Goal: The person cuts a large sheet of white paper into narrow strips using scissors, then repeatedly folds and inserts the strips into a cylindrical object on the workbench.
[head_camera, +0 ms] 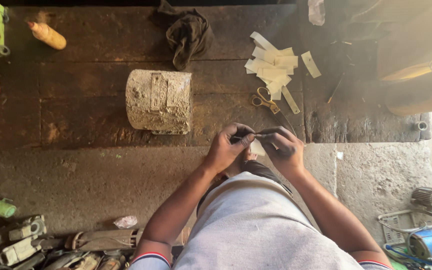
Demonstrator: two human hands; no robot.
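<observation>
Left hand and right hand pinch thin dark wire plus pale paper strip; both light, flimsy, bend easily; best taken near ends.

Left arm: bare, runs up from the lower frame edge, bent at the elbow, forearm angled inward toward centre.
Left hand: back of hand up, fingers curled, thumb and forefinger pinched together at the tips; closed grip.
Right arm: bare, comes up from the lower right, forearm slanting inward to meet the left.
Right hand: back of hand up, knuckles raised, fingers folded in, fingertips pinched tight.
Hands together: fingertips meet at the middle, nearly touching, wrists well apart.
Wrists: both slightly flexed, held above the lap.
Sleeves: short, striped cuffs at upper arms.
</observation>
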